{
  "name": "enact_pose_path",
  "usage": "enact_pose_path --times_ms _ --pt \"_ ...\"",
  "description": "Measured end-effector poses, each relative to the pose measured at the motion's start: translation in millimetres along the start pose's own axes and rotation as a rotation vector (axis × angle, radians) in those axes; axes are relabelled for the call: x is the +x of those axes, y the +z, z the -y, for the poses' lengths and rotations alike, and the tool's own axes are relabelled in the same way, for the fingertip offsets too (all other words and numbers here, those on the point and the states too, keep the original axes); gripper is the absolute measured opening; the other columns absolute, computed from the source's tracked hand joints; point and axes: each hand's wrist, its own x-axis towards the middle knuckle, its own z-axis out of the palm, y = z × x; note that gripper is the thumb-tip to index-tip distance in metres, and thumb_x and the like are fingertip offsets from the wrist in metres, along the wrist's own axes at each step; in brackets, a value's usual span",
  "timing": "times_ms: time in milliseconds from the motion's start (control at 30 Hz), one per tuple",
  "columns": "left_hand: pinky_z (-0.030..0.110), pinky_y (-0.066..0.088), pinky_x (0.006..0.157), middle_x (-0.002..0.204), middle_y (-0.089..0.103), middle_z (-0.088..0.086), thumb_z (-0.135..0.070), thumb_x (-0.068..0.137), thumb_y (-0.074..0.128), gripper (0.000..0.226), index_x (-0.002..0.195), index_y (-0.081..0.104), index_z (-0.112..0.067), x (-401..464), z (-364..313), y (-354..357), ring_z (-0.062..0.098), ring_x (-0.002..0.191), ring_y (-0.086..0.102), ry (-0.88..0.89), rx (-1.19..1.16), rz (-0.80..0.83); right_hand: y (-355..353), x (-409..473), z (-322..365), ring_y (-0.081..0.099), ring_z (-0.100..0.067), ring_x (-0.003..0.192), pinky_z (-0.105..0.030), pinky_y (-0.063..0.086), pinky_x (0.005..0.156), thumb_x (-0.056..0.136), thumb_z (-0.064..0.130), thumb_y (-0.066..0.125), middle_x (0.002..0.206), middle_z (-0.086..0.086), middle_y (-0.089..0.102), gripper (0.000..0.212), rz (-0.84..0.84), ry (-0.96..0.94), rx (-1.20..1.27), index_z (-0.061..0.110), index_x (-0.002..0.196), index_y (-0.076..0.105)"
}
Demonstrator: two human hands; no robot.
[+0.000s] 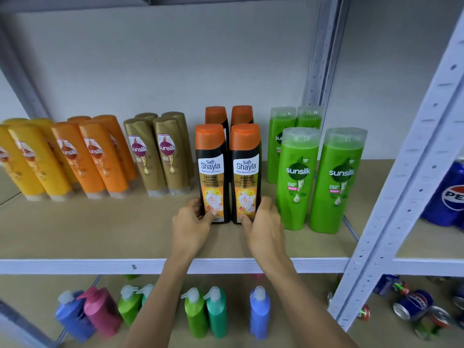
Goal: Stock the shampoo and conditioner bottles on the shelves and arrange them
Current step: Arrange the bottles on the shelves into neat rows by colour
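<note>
Two black Safi Shayla bottles with orange caps stand upright side by side at the shelf's middle. My left hand [192, 222] grips the base of the left black bottle [212, 172]. The base of the right black bottle [246, 172] is held by my right hand [263, 224]. Two more black bottles [229, 115] stand behind them. Left of these are gold Sunsilk bottles [160, 156], orange ones [93, 159] and yellow ones [27, 162], all cap-down. Green Sunsilk bottles [319, 179] stand to the right.
The brown shelf board [113, 229] has a white front rail [75, 266]. A perforated upright post [401, 187] bounds the right side, with Pepsi cans [449, 194] beyond it. Below, coloured pump bottles [200, 312] stand on the lower shelf, and several cans [414, 305] lie at lower right.
</note>
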Motion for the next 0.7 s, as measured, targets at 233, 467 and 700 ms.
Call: enact_pose_path --times_ms 233,467,700 --pt "0.024 0.045 0.089 0.114 0.069 0.004 -0.017 0.087 0.068 0.036 0.120 0.059 -0.009 28.9 0.6 11.7 0.018 0.109 0.062 -0.038 -0.004 0.002 24.6 19.3 4.7 0.055 -0.034 0.106 -0.039 0.042 0.083 0.091 0.022 0.061 0.112 -0.013 0.059 0.034 -0.017 0.019 -0.013 0.007 0.115 0.043" --pt "0.024 0.043 0.091 0.117 0.067 0.007 -0.015 0.087 0.069 0.038 0.122 0.057 -0.006 60.3 7.3 25.3 0.019 0.114 0.060 -0.066 -0.075 0.004 40.8 46.0 8.7 0.056 -0.029 0.112 -0.038 0.047 0.090 0.086 0.017 0.067 0.117 -0.010 0.058 0.043 -0.029 0.167 0.178 0.012 0.121 0.044" --pt "0.027 0.045 0.089 0.117 0.066 0.009 -0.013 0.087 0.068 0.040 0.123 0.054 -0.005 81.4 10.3 39.9 0.021 0.111 0.060 -0.090 -0.082 -0.025 54.9 71.7 5.5 0.058 -0.028 0.110 -0.033 0.045 0.085 0.085 0.014 0.066 0.120 -0.009 0.058 0.044 -0.073 0.208 0.195 0.012 0.124 0.045"
